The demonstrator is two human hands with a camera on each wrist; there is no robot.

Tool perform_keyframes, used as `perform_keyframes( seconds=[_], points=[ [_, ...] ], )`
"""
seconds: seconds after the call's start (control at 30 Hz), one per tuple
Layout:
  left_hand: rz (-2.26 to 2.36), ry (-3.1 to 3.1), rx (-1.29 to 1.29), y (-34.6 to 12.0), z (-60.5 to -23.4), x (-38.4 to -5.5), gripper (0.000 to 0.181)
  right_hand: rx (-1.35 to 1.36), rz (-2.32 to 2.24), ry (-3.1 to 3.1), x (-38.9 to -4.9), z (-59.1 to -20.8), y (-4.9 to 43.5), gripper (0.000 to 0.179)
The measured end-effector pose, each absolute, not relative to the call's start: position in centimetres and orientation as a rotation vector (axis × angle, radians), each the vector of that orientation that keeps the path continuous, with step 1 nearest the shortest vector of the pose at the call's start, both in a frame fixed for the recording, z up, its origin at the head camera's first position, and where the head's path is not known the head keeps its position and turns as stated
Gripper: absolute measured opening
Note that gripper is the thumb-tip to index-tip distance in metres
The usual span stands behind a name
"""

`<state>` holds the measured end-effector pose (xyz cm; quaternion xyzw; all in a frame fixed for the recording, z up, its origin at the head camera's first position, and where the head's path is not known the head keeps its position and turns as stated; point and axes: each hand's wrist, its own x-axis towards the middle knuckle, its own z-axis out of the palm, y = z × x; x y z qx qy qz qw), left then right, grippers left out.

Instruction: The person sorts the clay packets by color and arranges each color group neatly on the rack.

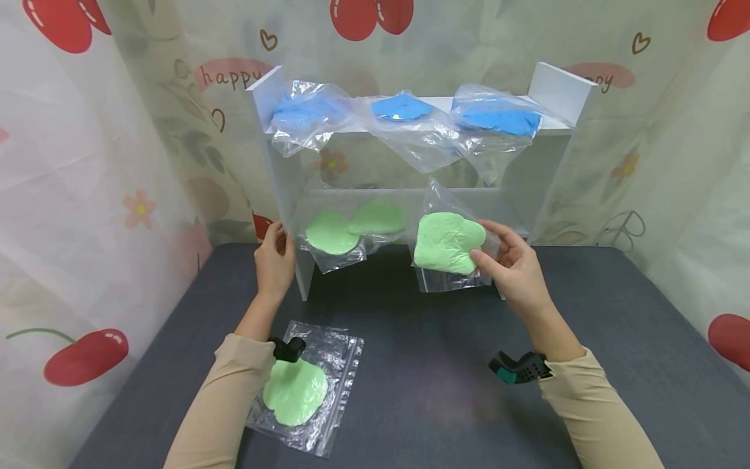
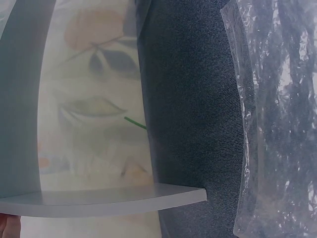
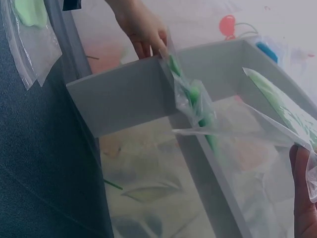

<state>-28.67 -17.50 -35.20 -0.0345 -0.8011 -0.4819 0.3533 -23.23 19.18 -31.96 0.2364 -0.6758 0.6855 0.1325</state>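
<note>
My right hand (image 1: 515, 267) pinches a clear zip bag of flattened green clay (image 1: 448, 244) by its right edge, with the thumb in front. The bag stands upright before the right part of the white shelf's (image 1: 524, 176) middle board. At the shelf's left side panel (image 3: 126, 96), my left hand (image 1: 275, 264) rests its bent fingers against the outer face. Two more bags of green clay (image 1: 332, 233) lean side by side on the left of the middle board, their lower ends hanging over its edge. The left wrist view shows the panel and only a fingertip.
Several bags of blue clay (image 1: 404, 107) lie along the top board, their plastic drooping over the front. Another bag of green clay (image 1: 295, 394) lies flat on the dark table (image 1: 422, 391) by the left forearm. Patterned cloth (image 1: 146, 130) surrounds the table.
</note>
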Motion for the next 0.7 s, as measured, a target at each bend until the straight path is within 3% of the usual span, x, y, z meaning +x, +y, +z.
perform_keyframes(
  seconds=[0.7],
  points=[
    [-1.255,-2.057,-0.092,-17.4,-35.2,-28.6,0.028,0.399,1.999,-1.904,-26.9,-31.7,17.4,0.048]
  ],
)
